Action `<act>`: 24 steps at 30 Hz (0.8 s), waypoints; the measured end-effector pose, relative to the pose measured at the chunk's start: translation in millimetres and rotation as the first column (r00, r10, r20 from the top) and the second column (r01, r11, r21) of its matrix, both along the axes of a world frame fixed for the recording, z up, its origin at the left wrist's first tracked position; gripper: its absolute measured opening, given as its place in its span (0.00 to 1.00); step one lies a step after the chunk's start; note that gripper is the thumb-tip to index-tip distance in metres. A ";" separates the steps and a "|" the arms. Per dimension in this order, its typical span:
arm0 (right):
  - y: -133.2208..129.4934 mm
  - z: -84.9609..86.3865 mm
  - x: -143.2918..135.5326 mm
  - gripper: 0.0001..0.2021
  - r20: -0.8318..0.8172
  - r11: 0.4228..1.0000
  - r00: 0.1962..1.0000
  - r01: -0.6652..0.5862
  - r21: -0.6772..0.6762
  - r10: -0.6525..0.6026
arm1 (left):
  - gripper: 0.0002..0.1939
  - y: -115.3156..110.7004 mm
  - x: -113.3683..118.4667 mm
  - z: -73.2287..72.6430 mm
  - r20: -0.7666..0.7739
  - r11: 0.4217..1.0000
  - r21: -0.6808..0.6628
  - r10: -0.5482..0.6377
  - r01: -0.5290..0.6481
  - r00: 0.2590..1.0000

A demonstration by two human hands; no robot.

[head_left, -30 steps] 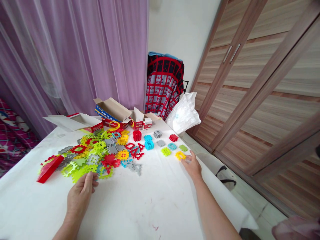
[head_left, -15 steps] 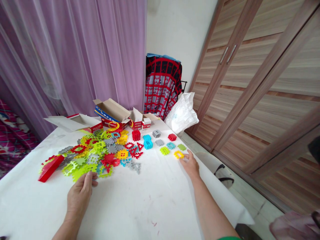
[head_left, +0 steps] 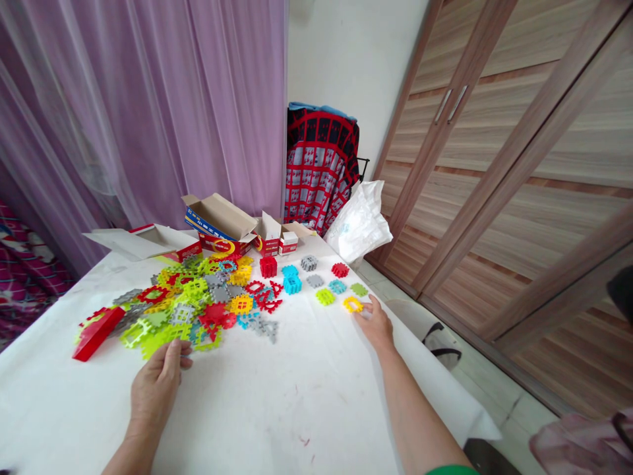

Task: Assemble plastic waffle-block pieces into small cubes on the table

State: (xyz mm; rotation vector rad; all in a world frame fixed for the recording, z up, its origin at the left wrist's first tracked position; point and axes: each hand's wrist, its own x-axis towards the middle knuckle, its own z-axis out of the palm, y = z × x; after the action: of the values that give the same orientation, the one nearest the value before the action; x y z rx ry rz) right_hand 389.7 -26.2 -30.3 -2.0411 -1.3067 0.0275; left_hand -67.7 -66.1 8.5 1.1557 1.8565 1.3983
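Note:
My right hand (head_left: 376, 324) is at the right side of the white table, its fingertips closed on the near right edge of a yellow square building piece (head_left: 353, 304) with a toothed rim and an open middle. The piece lies flat. Close by are a light green piece (head_left: 325, 297), a dull green piece (head_left: 359, 289), a teal piece (head_left: 337, 286) and a red stack (head_left: 340, 270). My left hand (head_left: 161, 376) rests at the near edge of a mixed pile of toothed pieces (head_left: 198, 290), fingers loosely apart and holding nothing I can see; its fingertips partly cover light green pieces.
Blue stacked pieces (head_left: 291, 284), a red stack (head_left: 268, 267) and grey pieces (head_left: 309, 263) stand mid-table. Opened cardboard boxes (head_left: 220, 218) line the back. A red box-like object (head_left: 99, 334) lies left of the pile. A white bag (head_left: 359, 221) is beyond the far right corner.
The view shifts very slightly. Both hands and the yellow piece stay nearly where they were on the table.

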 end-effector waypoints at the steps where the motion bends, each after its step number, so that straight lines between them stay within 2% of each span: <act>1: 0.0 0.2 -0.2 0.32 -0.001 1.000 1.000 0.003 0.002 -0.003 | 0.25 0.0 0.1 0.5 0.004 1.000 -0.002 -0.002 0.002 1.000; 5: -0.2 0.4 -0.4 0.32 0.003 1.000 1.000 -0.002 0.025 0.002 | 0.25 0.3 0.1 1.0 0.023 1.000 -0.006 -0.005 0.005 1.000; 11: -0.5 3.3 -1.0 0.32 -0.021 0.999 1.000 0.008 -0.044 -0.009 | 0.25 1.0 -0.3 -0.4 0.046 1.000 -0.018 -0.004 0.005 0.999; 24: -2.6 8.0 -4.1 0.33 -0.014 0.997 1.000 0.005 -0.072 -0.006 | 0.26 0.8 0.0 -2.1 0.013 1.000 0.027 -0.009 0.009 1.000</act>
State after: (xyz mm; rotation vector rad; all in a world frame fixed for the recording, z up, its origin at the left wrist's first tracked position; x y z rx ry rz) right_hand 385.5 -28.9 -22.3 -2.1013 -1.3090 0.0876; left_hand -67.7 -65.3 6.4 1.1636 1.8259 1.4269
